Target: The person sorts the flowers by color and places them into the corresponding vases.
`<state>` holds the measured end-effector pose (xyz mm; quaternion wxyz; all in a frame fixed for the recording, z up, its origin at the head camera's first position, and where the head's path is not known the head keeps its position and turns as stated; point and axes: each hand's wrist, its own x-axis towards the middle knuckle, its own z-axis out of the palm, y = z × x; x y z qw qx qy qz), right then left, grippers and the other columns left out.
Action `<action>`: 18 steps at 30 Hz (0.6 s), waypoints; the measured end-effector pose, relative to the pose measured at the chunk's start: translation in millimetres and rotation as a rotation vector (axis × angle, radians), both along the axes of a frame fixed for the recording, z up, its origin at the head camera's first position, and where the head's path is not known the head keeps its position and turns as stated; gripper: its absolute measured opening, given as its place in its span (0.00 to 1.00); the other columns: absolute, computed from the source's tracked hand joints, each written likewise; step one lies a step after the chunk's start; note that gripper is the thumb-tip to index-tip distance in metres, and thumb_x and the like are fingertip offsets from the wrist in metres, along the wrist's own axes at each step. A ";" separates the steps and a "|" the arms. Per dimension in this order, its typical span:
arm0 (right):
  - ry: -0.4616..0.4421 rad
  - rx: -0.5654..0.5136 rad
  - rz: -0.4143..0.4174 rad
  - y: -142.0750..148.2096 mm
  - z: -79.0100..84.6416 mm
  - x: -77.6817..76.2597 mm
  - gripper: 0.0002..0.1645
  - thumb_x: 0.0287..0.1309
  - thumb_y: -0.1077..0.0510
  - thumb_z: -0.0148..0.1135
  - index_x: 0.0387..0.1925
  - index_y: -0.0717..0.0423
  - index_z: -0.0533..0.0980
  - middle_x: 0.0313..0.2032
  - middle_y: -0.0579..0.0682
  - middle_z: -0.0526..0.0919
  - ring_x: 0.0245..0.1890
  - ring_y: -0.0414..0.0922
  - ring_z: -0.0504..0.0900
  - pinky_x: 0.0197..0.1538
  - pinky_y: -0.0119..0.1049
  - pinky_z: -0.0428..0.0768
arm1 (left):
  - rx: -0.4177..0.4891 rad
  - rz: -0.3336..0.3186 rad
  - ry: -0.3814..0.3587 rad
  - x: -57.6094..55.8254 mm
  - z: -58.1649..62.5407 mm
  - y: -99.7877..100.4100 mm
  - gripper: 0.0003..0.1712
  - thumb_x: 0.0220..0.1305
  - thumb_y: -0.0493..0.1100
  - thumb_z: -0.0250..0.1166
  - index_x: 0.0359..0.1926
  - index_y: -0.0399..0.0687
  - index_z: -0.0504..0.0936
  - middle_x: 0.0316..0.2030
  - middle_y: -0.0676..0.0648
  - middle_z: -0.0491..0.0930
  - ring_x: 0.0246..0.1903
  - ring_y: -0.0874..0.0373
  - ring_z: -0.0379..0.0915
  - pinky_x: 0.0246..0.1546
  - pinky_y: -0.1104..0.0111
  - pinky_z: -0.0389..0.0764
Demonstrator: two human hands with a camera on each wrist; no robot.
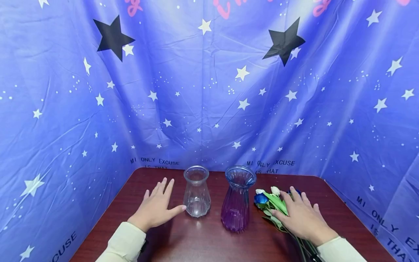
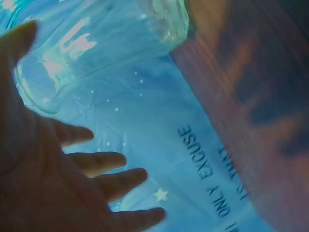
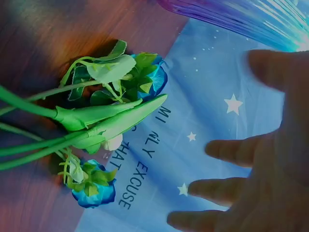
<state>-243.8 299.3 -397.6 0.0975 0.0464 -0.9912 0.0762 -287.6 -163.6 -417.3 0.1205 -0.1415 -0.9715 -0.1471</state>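
Observation:
A clear glass vase (image 1: 197, 196) stands upright on the table, its ribbed body narrowing toward a rolled rim. To its right is a taller vase (image 1: 236, 203), blue at the rim and purple below. My left hand (image 1: 155, 207) is spread beside the clear vase, thumb tip overlapping its edge in the head view. Over the flowers on the right, my right hand (image 1: 302, 218) hovers with its fingers spread. That bunch holds blue roses (image 3: 94, 191) and white tulips (image 1: 275, 190) with green leaves (image 3: 116, 121); the hand hides part of it in the head view.
The dark red wooden table (image 1: 196, 243) has rounded far corners. A blue-purple cloth (image 1: 203, 109) printed with stars and lettering hangs behind it and along both sides. The flower stems (image 1: 302, 247) run toward the table's near right side.

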 end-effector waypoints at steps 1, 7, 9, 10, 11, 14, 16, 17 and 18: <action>0.018 -0.001 0.009 1.5 -1.1 -1.4 0.50 0.63 0.27 0.60 0.71 0.59 0.70 0.71 0.72 0.66 0.66 0.80 0.65 0.58 0.80 0.64 | 0.018 -0.013 0.014 -2.0 -1.9 1.7 0.61 0.60 0.78 0.61 0.80 0.44 0.57 0.78 0.33 0.58 0.76 0.34 0.57 0.67 0.28 0.58; 0.009 -0.064 0.016 7.0 -8.7 -11.4 0.31 0.62 0.42 0.67 0.57 0.59 0.79 0.56 0.62 0.83 0.55 0.66 0.82 0.50 0.65 0.80 | 0.096 -0.019 0.117 -14.9 -14.9 14.7 0.61 0.57 0.77 0.66 0.75 0.37 0.64 0.68 0.36 0.73 0.67 0.39 0.72 0.63 0.42 0.73; -0.013 -0.093 0.003 8.1 -11.5 -14.3 0.29 0.62 0.43 0.67 0.56 0.59 0.80 0.55 0.61 0.84 0.55 0.64 0.82 0.50 0.65 0.80 | 0.107 -0.001 0.138 -18.7 -18.1 18.7 0.62 0.55 0.78 0.66 0.74 0.37 0.65 0.66 0.36 0.75 0.63 0.40 0.75 0.61 0.44 0.76; -0.022 -0.104 -0.002 8.5 -13.2 -15.4 0.29 0.62 0.43 0.67 0.56 0.59 0.80 0.55 0.61 0.84 0.55 0.64 0.82 0.50 0.64 0.80 | 0.113 0.009 0.142 -20.0 -19.6 20.5 0.62 0.55 0.79 0.65 0.74 0.38 0.65 0.65 0.37 0.76 0.62 0.39 0.76 0.60 0.44 0.76; -0.028 -0.114 -0.008 8.9 -14.6 -16.3 0.29 0.62 0.43 0.67 0.55 0.59 0.80 0.54 0.61 0.84 0.55 0.64 0.83 0.50 0.64 0.80 | 0.121 0.016 0.144 -21.1 -20.7 22.2 0.63 0.54 0.80 0.65 0.74 0.38 0.65 0.64 0.37 0.76 0.61 0.39 0.77 0.59 0.45 0.77; -0.020 -0.131 -0.019 10.2 -19.1 -17.4 0.27 0.61 0.46 0.68 0.54 0.60 0.80 0.52 0.61 0.85 0.53 0.63 0.83 0.49 0.63 0.80 | 0.155 0.029 0.141 -23.4 -22.6 26.9 0.64 0.53 0.80 0.66 0.74 0.38 0.65 0.64 0.37 0.77 0.60 0.39 0.78 0.59 0.45 0.78; -0.007 -0.140 -0.026 11.5 -21.7 -17.7 0.26 0.60 0.47 0.68 0.53 0.62 0.81 0.50 0.61 0.86 0.50 0.62 0.84 0.48 0.62 0.81 | 0.187 0.033 0.135 -24.5 -23.2 29.9 0.64 0.52 0.80 0.67 0.75 0.39 0.65 0.65 0.38 0.76 0.60 0.40 0.79 0.59 0.46 0.78; -0.004 -0.144 -0.032 12.3 -22.8 -18.0 0.26 0.59 0.48 0.69 0.52 0.62 0.81 0.49 0.61 0.86 0.49 0.61 0.85 0.47 0.62 0.81 | 0.206 0.034 0.132 -25.0 -23.5 31.3 0.64 0.52 0.79 0.68 0.75 0.39 0.64 0.65 0.39 0.77 0.60 0.40 0.79 0.58 0.45 0.78; 0.003 -0.147 -0.038 13.2 -24.2 -18.4 0.25 0.58 0.49 0.69 0.51 0.63 0.81 0.47 0.60 0.86 0.47 0.60 0.85 0.46 0.61 0.81 | 0.228 0.034 0.130 -25.4 -23.7 32.6 0.64 0.52 0.79 0.68 0.75 0.39 0.65 0.65 0.39 0.77 0.59 0.41 0.79 0.58 0.45 0.79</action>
